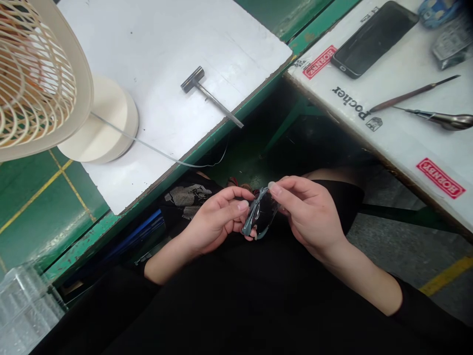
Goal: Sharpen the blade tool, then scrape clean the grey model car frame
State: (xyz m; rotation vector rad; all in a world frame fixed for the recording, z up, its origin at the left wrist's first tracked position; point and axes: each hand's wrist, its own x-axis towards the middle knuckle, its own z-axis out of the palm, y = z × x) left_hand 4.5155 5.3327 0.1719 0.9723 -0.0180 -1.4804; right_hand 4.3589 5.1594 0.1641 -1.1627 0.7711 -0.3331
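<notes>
Over my lap, both hands meet on a small grey-blue part point(257, 217) with a clear curved piece, which looks like an eyewear frame. My left hand point(218, 217) is closed, pinching its lower left side between thumb and fingers. My right hand point(310, 212) is closed too, with thumb and forefinger gripping the part's upper end. Much of the part is hidden by my fingers and by the dark clothing behind it.
A white-topped green bench point(177, 64) at the left carries a cream desk fan point(40, 79), its cable and a small metal T-shaped tool point(207, 91). The white table point(406, 128) at the right holds a phone point(375, 39), a brush point(414, 93) and a metal tool point(443, 118). A clear plastic box point(22, 310) sits lower left.
</notes>
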